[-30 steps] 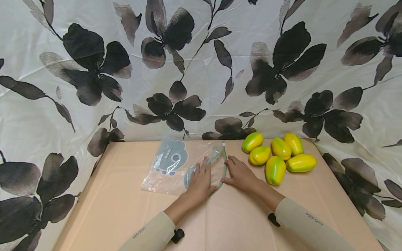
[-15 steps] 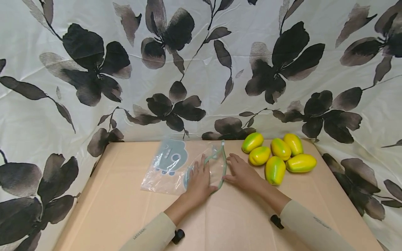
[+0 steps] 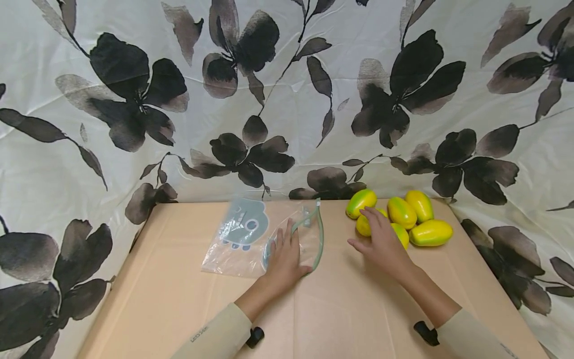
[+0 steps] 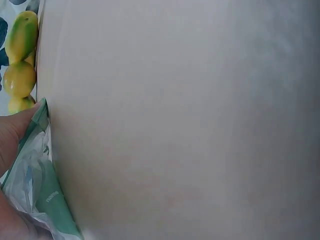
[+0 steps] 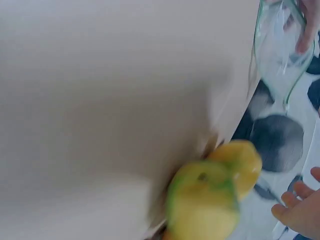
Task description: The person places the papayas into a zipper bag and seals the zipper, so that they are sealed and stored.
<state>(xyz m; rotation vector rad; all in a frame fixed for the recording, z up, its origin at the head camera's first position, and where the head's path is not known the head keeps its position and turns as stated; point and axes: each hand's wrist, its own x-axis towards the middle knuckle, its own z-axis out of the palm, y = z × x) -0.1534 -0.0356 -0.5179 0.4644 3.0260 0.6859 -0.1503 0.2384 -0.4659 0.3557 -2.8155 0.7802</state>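
Note:
A clear zip bag (image 3: 244,259) with a blue-grey cartoon print and a green rim lies flat, its mouth spread apart toward the right. My left hand (image 3: 283,257) rests on it with fingers extended, the thumb at the near end of the rim. In the left wrist view that thumb (image 4: 14,131) lies along the green edge of the bag (image 4: 52,202). My right hand (image 3: 386,249) hovers, fingers spread and holding nothing, over a yellow-green mango-like fruit (image 3: 362,227). It partly hides another such fruit (image 3: 401,236) at the front of the group.
Several more of these fruits, among them one lying sideways (image 3: 431,233), sit close together at the back right. The tan cardboard surface (image 3: 179,309) ends at the back against a floral cloth (image 3: 314,99).
My right hand has let go of the bag's rim and moved right, over the fruits. The left hand stays on the bag, whose mouth remains spread.

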